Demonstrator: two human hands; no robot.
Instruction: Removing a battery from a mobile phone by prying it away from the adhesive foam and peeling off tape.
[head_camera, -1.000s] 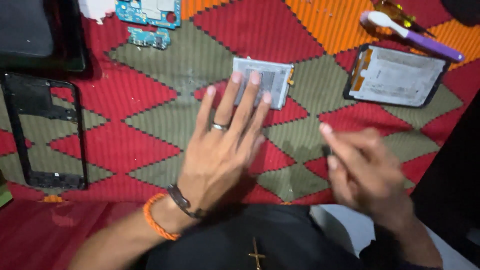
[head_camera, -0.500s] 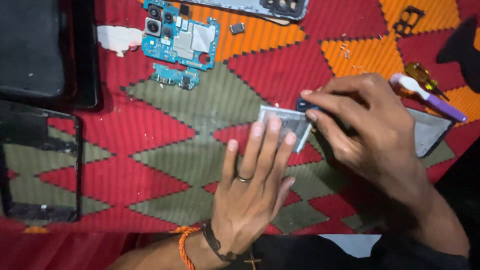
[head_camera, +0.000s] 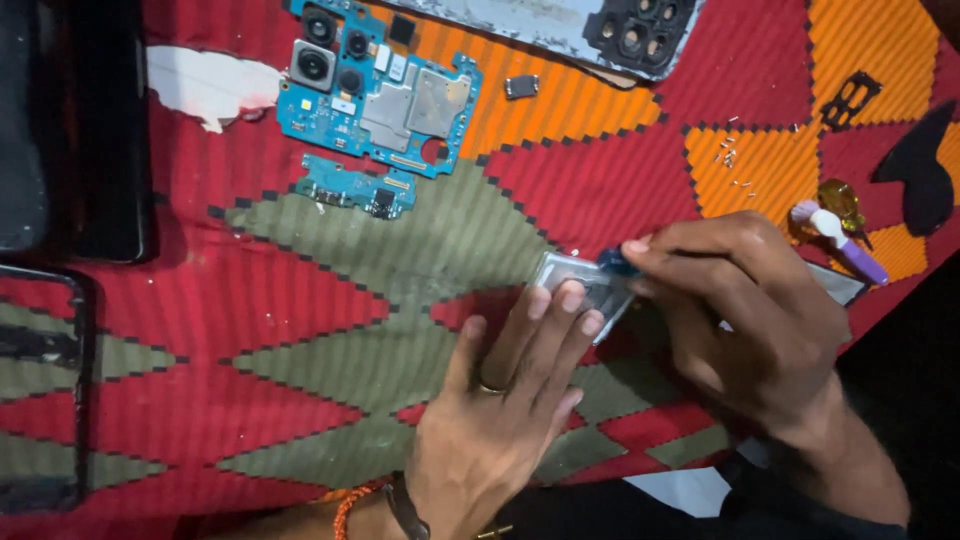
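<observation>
A flat silver phone battery (head_camera: 580, 277) lies on a red, green and orange patterned cloth (head_camera: 300, 310). My left hand (head_camera: 505, 400), with a ring and an orange wrist thread, lies flat with its fingertips pressing the battery's near edge. My right hand (head_camera: 745, 320) pinches a small blue tool (head_camera: 615, 262) whose tip rests on the battery's right corner. Most of the tool is hidden in the fingers.
A blue circuit board with camera modules (head_camera: 375, 95) and a smaller blue board (head_camera: 355, 190) lie at the top. A phone back cover (head_camera: 600, 30) sits at the top edge. A dark phone frame (head_camera: 45, 390) is at left, a purple-handled tool (head_camera: 845, 245) and loose screws (head_camera: 730, 155) at right.
My right hand came in from the lower right and set the blue tool on the battery. The view shifted, bringing the circuit boards and back cover into sight.
</observation>
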